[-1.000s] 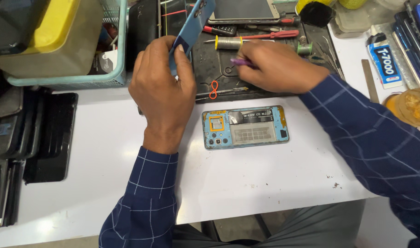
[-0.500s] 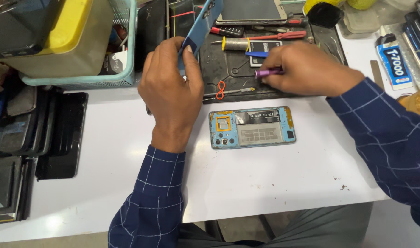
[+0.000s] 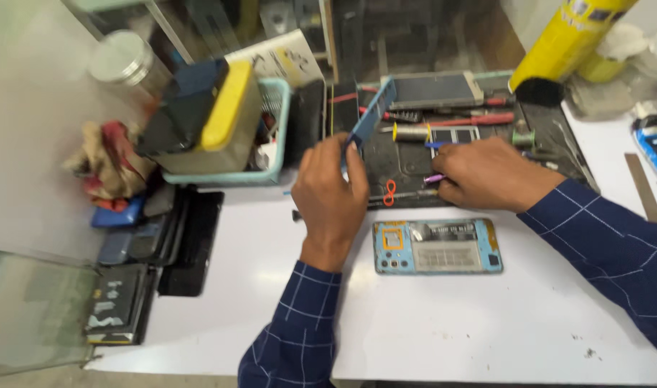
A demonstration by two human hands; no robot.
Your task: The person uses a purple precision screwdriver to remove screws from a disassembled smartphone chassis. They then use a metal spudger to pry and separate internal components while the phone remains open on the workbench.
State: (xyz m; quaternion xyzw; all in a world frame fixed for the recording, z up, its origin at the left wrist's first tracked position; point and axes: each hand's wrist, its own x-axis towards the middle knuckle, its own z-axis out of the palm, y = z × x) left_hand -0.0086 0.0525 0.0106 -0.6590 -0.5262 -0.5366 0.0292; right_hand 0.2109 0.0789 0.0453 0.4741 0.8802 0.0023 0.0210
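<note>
My left hand holds a thin blue phone panel tilted up on edge over the dark work mat. My right hand rests on the mat and grips a small purple-tipped tool. An opened light-blue phone body lies flat on the white table just in front of both hands, its inner parts facing up. An orange twisted wire loop lies on the mat between my hands.
On the mat lie red-handled screwdrivers, a phone screen and small parts. A teal basket with a yellow-and-black box stands left. Dark phones are stacked at the left edge. A yellow can stands back right.
The camera has shifted, so everything sits lower and further right in view. My right hand has slid slightly left on the mat; my left hand still holds the blue panel up.
</note>
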